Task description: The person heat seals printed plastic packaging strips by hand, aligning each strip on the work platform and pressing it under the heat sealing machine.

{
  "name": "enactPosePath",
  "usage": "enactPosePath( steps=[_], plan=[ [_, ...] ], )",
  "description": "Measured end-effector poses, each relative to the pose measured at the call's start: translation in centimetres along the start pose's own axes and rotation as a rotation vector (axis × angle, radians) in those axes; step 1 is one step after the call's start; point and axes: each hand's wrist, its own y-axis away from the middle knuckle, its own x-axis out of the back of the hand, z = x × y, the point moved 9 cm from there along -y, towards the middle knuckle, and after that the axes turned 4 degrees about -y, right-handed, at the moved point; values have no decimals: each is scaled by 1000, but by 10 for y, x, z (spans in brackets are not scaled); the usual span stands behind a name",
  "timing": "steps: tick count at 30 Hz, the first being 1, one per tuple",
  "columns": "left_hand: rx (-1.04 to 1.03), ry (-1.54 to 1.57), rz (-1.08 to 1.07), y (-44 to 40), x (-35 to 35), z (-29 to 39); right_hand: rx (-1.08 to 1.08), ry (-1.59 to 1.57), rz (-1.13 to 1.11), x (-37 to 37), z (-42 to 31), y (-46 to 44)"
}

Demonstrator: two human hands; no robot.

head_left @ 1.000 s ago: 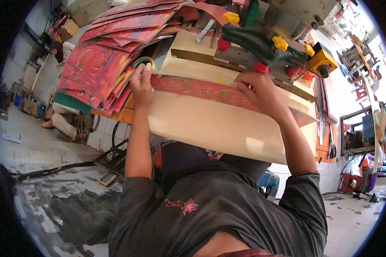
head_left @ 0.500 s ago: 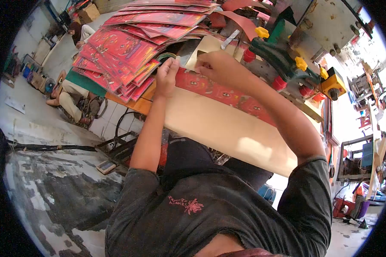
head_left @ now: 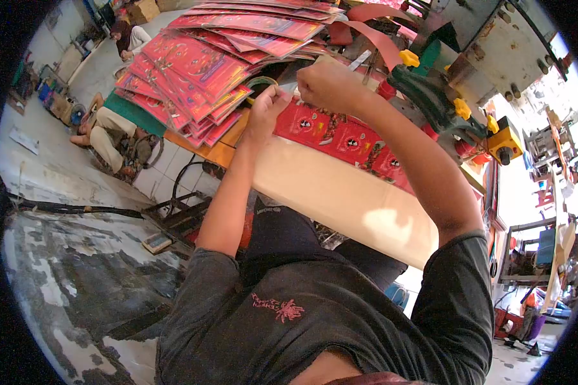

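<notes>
A long red printed strip (head_left: 331,131) lies along the far side of a beige board (head_left: 340,179) in front of me. At the strip's left end is my left hand (head_left: 268,110), its fingers pinched together; whatever is between them is too small to make out. My right hand (head_left: 331,85) is closed like a fist just above the strip's far edge, to the right of the left hand. Its fingers are turned away, so anything inside it is hidden. A big fanned pile of red printed sheets (head_left: 199,70) rises beyond my left hand.
A green machine with yellow knobs (head_left: 462,108) and a yellow control box (head_left: 504,147) stands at the right. Red strips (head_left: 372,38) curl behind my right hand. Two people sit on the floor at the far left, one of them (head_left: 106,141) near the table's green corner.
The view has shifted slightly, moving the scene rightward. My right hand has risen a little from the strip. The strip's print shows more clearly; my left hand stays at its end.
</notes>
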Motion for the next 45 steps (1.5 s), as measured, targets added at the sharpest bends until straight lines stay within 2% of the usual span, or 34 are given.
enactPosePath(
  steps=[4,8,11,18,21,25,29,33,35,39,43,45],
  plan=[
    [64,91,17,7,-10,17,-32,54,13,5,0,6],
    [32,101,32,5,-7,13,-35,5,20,6,-1,6],
    [0,12,66,1,3,4,25,-73,105,2,0,2],
    [17,-35,60,6,-1,13,79,-52,125,0,-7,-5],
    [-6,-38,57,7,-4,18,-19,33,-4,-7,-8,-8],
    [-103,-63,60,3,-1,17,-39,88,68,-4,-17,-4],
    [-82,-81,50,4,-1,16,-80,84,191,-1,-18,2],
    [-88,-100,51,6,-3,20,-126,74,207,-6,-17,5],
    [-83,-113,48,6,-5,20,-120,85,328,-4,-14,6],
    [-69,-159,69,8,-4,27,-166,106,364,-5,-11,9],
    [-104,-179,58,-1,0,18,-259,72,384,-6,1,11],
    [-144,-222,86,0,0,19,-380,-155,439,1,12,19]
  ],
)
